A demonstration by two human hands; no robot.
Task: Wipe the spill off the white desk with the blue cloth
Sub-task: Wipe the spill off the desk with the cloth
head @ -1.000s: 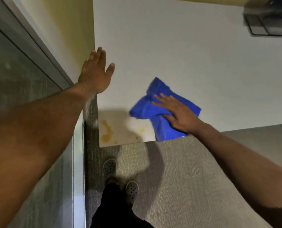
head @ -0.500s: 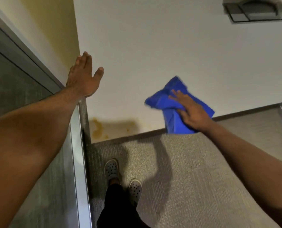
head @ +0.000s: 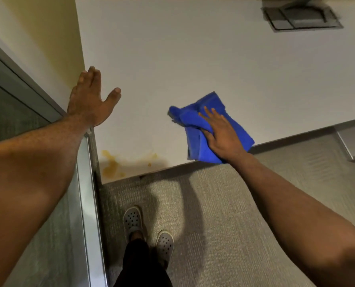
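My right hand (head: 222, 134) presses flat on the cloth (head: 205, 129), nearer the spill (head: 112, 164) lying left along the surface's (head: 193, 59) near edge; left hand (head: 89, 102) spread, empty.

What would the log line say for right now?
right hand flat on blue cloth | left hand open at desk edge | spill unwiped
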